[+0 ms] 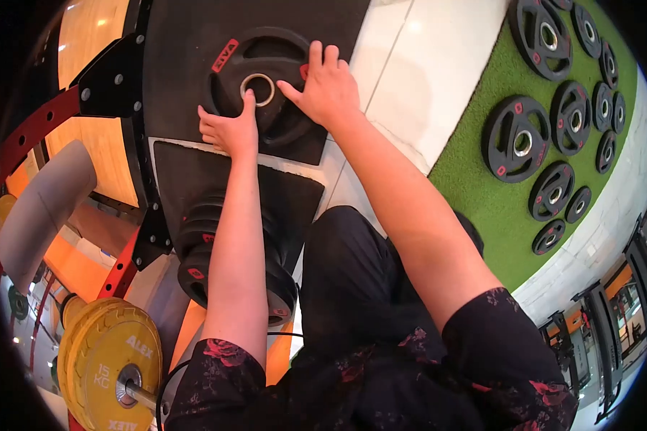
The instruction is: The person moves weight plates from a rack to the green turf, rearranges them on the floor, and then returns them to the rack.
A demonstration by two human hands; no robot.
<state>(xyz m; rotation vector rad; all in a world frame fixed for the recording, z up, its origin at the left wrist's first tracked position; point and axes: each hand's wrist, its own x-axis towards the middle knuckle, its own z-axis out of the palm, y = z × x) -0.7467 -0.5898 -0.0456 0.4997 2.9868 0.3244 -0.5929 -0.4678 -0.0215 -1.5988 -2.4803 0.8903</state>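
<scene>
A black weight plate (277,129) with red labels and a metal centre ring lies flat on a black rubber mat (180,86). My left hand (230,131) grips its near left rim, fingers curled at the outer edge and thumb reaching to the centre ring. On the right side of the plate, my right hand (327,86) holds the rim, fingers stretched over the edge and thumb pointing inward. Below my left forearm, several black plates (201,237) stand in a row, partly hidden by the arm.
Several more black plates (516,138) lie on green turf (460,154) to the right. Yellow plates (118,366) sit on a bar at the lower left, beside a red and black rack frame (111,79). White floor tiles (402,93) run between mat and turf.
</scene>
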